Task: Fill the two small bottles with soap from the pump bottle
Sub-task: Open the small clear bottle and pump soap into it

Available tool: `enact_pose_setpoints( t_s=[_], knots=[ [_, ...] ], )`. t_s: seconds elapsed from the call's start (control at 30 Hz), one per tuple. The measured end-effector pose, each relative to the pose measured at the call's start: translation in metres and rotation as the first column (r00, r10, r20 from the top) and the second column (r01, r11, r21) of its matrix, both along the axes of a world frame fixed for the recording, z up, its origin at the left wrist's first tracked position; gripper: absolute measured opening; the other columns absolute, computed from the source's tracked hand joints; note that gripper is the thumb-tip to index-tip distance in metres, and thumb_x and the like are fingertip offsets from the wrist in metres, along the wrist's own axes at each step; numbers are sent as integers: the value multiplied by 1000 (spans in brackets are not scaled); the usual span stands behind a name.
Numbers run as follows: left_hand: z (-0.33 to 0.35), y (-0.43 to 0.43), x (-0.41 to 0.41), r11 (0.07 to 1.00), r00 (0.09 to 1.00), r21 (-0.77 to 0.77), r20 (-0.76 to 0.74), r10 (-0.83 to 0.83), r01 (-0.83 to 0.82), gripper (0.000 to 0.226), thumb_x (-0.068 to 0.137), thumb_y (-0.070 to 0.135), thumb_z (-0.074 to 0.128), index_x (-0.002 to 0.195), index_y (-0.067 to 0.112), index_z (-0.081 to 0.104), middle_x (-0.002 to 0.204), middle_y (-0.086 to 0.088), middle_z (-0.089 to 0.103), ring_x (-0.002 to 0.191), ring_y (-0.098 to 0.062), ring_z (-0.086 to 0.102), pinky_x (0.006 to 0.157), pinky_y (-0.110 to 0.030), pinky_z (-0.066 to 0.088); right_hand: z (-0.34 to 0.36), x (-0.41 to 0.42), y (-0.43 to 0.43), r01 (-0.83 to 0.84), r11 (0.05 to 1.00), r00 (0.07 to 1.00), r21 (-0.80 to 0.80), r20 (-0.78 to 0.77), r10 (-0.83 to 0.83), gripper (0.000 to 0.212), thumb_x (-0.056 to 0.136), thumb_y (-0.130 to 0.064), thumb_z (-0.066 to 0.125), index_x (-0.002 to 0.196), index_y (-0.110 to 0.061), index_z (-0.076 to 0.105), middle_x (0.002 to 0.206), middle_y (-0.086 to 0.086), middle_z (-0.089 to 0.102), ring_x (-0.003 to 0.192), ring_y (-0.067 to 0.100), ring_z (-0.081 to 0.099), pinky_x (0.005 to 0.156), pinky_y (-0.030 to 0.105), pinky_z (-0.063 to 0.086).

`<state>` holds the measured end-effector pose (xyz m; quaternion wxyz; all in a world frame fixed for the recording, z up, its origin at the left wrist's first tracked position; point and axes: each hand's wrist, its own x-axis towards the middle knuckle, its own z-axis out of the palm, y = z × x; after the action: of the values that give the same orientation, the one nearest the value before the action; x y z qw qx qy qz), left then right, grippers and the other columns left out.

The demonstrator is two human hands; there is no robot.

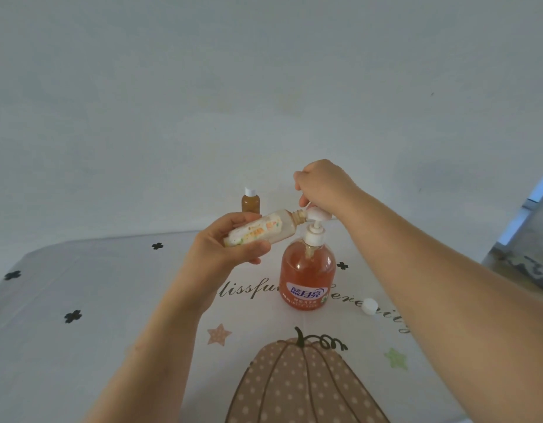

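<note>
The left half of the patterned white tablecloth (81, 270) lies open. The small amber capped bottle (250, 201) stands behind; the round white loose cap (369, 306) lies right of the orange pump bottle (308, 276).

The right hand (323, 186) covers the top of the pump bottle (308, 270), so its fingertips cannot be seen. The left hand (226, 242) hides the bottom of the small bottle (261, 232). The small words on the pump bottle's label are too blurry to read. Both arms are cut off at the bottom edge.

Left hand (230, 242) raised, fingers (258, 247) curled in a grip; right hand (322, 186) higher, palm down, fingers bent.
</note>
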<state>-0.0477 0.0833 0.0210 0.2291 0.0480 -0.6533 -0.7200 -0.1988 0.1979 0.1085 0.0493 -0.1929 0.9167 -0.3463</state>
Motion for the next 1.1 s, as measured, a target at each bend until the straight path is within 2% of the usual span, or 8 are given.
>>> enact_pose_setpoints(
  t_s=[0.13,0.23,0.33,0.5,0.63,0.77,0.97,1.1],
  knots=[
    [-1,-1,2,1000,1000,18,1,-4,4,37,62,9,81,97,18,73,91,5,74,78,-14,67,72,-30,60,-14,-6,-12,20,995,999,97,35,-23,32,99,-21,45,107,-5,71,100,13,77,86,30,72,89,40,55],
    [-3,-2,1,999,1000,42,-2,-20,20,36,63,3,86,92,21,76,94,2,74,81,-17,67,72,-31,60,-11,-11,-18,26,976,998,218,44,-36,31,99,-19,47,109,-8,74,99,7,76,75,26,66,77,33,51],
    [-4,-3,0,999,1000,46,8,-19,18,36,62,2,85,93,17,75,92,0,73,79,-19,67,69,-30,60,-15,-11,-18,14,948,998,319,61,-35,29,97,-12,52,113,-10,76,87,3,69,64,20,58,67,28,45],
    [-7,-8,-2,997,999,65,29,-39,37,36,63,7,80,99,11,72,89,-4,72,74,-22,67,65,-30,57,-26,-14,-17,54,961,998,270,0,-56,25,94,-13,52,101,-11,75,90,5,70,74,23,60,66,31,43],
    [-7,-6,-2,998,998,49,43,-42,40,42,64,8,79,104,8,69,94,-7,70,75,-23,67,66,-31,58,-27,-11,-17,42,958,999,285,20,-50,25,92,-14,53,101,-11,76,87,6,70,72,24,60,65,30,43],
    [-6,-5,-1,994,998,97,20,-60,58,37,63,4,76,96,10,64,100,-12,64,76,-25,65,67,-31,57,-19,-7,-13,52,971,998,235,30,-61,27,94,-13,50,102,-10,76,79,5,70,64,22,60,65,28,45],
    [-5,-3,1,989,997,127,-26,-79,82,32,68,2,71,98,7,60,99,-17,64,76,-26,62,64,-30,56,-9,0,-14,29,972,996,235,78,-48,32,96,-17,45,106,-5,73,101,13,76,74,28,62,88,37,55],
    [-4,-5,2,979,993,166,-46,-110,116,28,69,10,74,95,8,62,86,-9,64,70,-25,61,60,-31,55,-8,3,-10,-20,972,998,236,61,5,37,99,-20,41,105,-1,72,89,15,76,68,29,61,84,36,54]
  ],
)
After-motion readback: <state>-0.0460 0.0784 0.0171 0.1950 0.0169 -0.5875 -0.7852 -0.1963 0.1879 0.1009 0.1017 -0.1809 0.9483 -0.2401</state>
